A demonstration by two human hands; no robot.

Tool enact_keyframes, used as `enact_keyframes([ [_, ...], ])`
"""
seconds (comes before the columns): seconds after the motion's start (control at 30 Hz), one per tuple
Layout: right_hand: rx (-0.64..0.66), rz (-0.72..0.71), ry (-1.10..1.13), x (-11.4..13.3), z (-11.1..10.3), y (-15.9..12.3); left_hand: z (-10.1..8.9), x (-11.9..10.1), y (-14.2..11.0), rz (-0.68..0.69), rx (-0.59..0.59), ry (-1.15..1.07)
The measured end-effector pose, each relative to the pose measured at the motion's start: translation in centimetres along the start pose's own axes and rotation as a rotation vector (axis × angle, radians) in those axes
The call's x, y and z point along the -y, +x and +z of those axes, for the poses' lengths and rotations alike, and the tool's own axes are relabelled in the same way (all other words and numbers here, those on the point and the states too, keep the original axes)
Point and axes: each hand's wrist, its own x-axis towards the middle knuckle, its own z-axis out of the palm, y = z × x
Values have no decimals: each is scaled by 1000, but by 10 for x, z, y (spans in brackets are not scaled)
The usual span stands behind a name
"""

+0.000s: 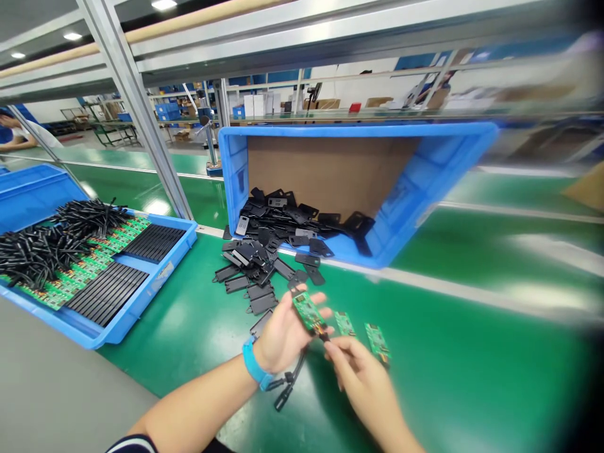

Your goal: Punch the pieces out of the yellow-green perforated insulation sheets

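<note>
A green circuit board [309, 313] lies across the palm side of my left hand [282, 336], whose fingers support it from beneath. My right hand [361, 371] pinches the black cable [323, 336] where it joins the board's lower end. Below my left wrist, black cable ends with connectors [283, 397] hang or lie over the green table. Two more boards, one partly behind my right fingers [344, 323] and one farther right [377, 341], rest on the table. Black plastic casings [259, 296] are scattered just beyond my left hand.
A blue bin [406, 207] lies tipped on its side, black casings [292, 217] spilling from its mouth. At left, a blue tray [158, 277] holds cabled boards and rows of black casings. A metal post [136, 107] rises behind it. Another person [33, 132] sits at far left.
</note>
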Motion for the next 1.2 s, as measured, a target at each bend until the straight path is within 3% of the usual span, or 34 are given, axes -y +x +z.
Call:
enact_keyframes([
  [0.3,24,10,-7,13,2,1,3,10,-3,81,-117,250],
  [0.5,54,69,66,17,4,1,1,14,-1,123,-232,314],
  [0.77,145,216,215,20,9,-3,-6,22,1,193,-267,390],
  [1.0,32,27,111,29,8,1,-4,26,-3,186,-280,395],
  [1.2,17,149,178,23,16,2,-6,31,-9,225,-272,507],
])
